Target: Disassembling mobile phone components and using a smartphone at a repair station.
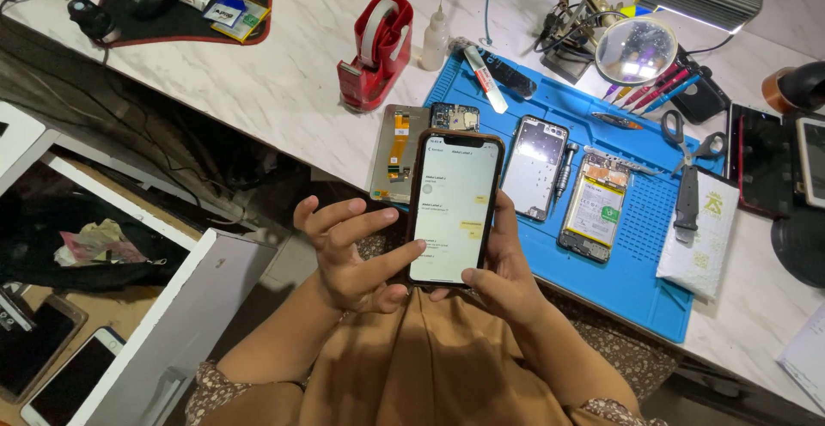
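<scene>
I hold a smartphone with a lit white screen upright over my lap, in front of the table edge. My right hand grips it from behind and below, thumb at its lower right corner. My left hand is open beside the phone's left edge, fingers spread, its thumb touching the lower left of the screen. Just beyond the phone, a blue work mat carries an opened phone with its battery showing, a phone back shell and a small circuit board.
A red tape dispenser, a small dropper bottle, a magnifier lamp, scissors, a white pouch and a screwdriver lie on the marble table. A screen panel rests at the mat's left. An open drawer holds phones at lower left.
</scene>
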